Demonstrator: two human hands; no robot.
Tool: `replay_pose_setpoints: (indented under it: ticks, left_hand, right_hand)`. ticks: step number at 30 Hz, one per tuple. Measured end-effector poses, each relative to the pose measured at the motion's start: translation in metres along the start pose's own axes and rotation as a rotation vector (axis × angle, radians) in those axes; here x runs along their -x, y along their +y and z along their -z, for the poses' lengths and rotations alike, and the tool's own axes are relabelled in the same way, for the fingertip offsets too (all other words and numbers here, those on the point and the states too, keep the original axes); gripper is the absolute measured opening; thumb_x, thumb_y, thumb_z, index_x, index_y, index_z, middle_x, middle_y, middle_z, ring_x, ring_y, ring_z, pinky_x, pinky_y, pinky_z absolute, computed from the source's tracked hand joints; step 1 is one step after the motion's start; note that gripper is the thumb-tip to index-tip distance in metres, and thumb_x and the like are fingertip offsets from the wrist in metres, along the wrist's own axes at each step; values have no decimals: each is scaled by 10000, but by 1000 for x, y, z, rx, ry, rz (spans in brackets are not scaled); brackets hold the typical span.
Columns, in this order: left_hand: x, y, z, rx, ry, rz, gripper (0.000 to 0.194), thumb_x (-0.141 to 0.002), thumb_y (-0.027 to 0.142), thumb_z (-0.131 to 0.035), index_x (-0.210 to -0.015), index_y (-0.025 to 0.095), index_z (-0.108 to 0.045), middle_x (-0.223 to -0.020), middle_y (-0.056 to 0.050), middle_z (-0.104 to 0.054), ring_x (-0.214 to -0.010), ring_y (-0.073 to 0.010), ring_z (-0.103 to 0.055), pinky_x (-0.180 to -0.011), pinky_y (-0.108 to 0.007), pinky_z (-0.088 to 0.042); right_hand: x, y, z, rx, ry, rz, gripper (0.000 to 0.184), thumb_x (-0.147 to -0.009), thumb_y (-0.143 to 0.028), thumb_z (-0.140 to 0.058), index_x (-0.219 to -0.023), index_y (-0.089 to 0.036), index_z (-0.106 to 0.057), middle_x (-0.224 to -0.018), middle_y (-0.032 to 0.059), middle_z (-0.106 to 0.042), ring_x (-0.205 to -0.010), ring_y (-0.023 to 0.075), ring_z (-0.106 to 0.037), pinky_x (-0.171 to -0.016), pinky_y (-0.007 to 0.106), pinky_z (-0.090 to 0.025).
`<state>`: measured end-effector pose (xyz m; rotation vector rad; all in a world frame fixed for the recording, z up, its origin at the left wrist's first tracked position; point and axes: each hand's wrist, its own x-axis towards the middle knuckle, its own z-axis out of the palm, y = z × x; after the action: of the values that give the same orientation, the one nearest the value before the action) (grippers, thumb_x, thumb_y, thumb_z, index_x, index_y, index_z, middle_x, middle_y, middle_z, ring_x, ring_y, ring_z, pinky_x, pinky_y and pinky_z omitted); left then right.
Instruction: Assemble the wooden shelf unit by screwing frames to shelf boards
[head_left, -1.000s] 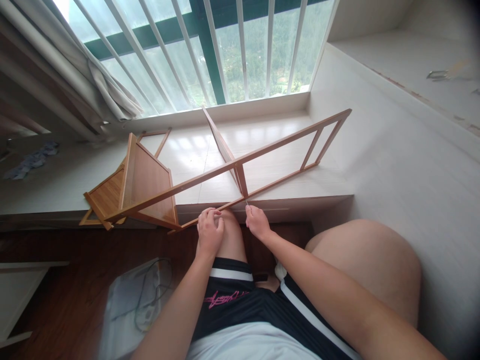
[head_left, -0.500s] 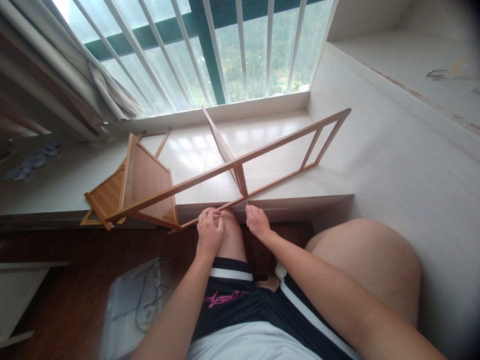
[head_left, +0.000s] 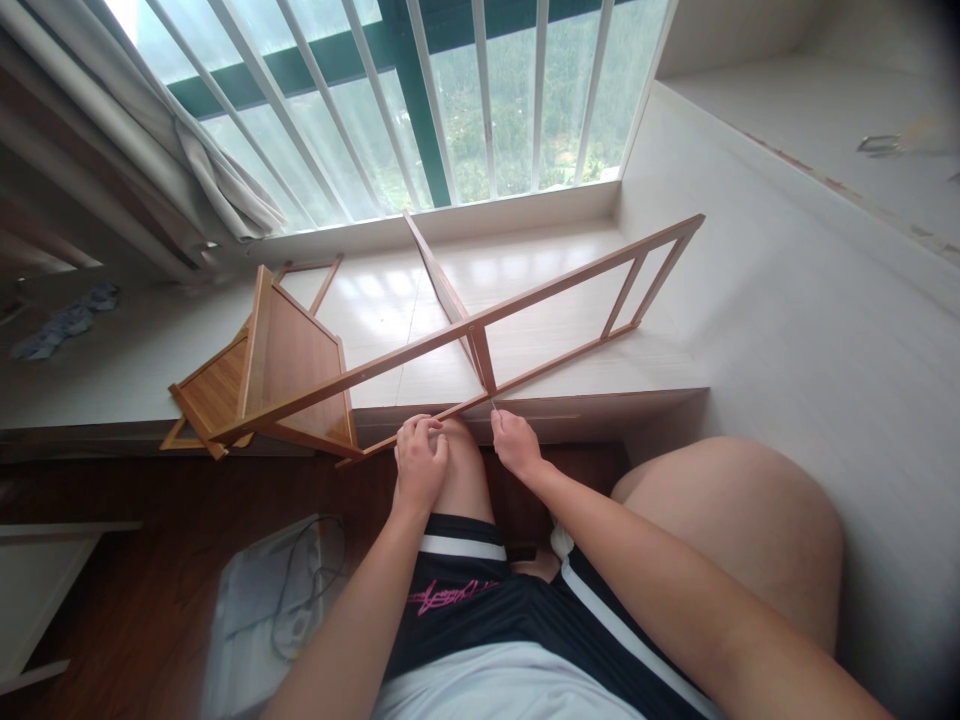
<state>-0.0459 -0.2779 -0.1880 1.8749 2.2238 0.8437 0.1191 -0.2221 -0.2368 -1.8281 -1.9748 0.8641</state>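
A wooden shelf frame [head_left: 555, 290] leans on its side on the white ledge, with two long rails and boards set between them. My right hand [head_left: 516, 442] is closed around a thin metal tool [head_left: 493, 402], whose shaft meets the lower rail at the middle board [head_left: 486, 360]; the tool's handle end is hidden in my fist. My left hand [head_left: 421, 455] rests over my bent knee, beside the lower rail, with its fingers loosely curved and nothing in them. A wider wooden panel [head_left: 296, 350] joins the rails at the left end.
More wooden parts [head_left: 214, 385] lie at the left of the ledge [head_left: 555, 375]. Behind it is a barred window [head_left: 517, 120] with a grey curtain [head_left: 172, 150]. A clear plastic box [head_left: 247, 620] with a cable stands on the dark floor [head_left: 142, 590]. A wall rises at the right.
Almost nothing differs. Both hands stay in the same places, and the frame's right end has shifted very slightly.
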Motion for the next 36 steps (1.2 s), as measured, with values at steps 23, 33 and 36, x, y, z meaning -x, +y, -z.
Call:
replay_pose_setpoints:
  ticks: [23,33,36]
  left_hand:
    - [0,1,-1,-13,-3,10,133,-810,199,-510,-924,229,-573,-1147,-67,-563,-1110,-250,-506,-968,-420,-390]
    - [0,3,1,-33,-13,-3,164,-813,206,-506,-958,237,-576,-1141,-65,-573,-1097,-253,-500,-969,-423,-388]
    - [0,3,1,-41,-20,3,162,-814,211,-504,-958,236,-573,-1143,-64,-572,-1099,-254,-494,-963,-423,-390]
  right_hand:
    - [-4,-5,16,-1703,-636,-245,340,-915,-390,-338,-644,-223,-217,-439,-56,-380,-395,114,-343,-431,229,-273]
    - [-3,-5,-8,-1496,-346,-187,354,-867,-458,-427,-622,-230,-313,-389,-33,-474,-317,99,-319,-345,215,-201]
    - [-1,-4,-11,-1375,-296,-136,359,-857,-470,-425,-611,-228,-328,-379,-27,-490,-297,89,-312,-327,208,-194]
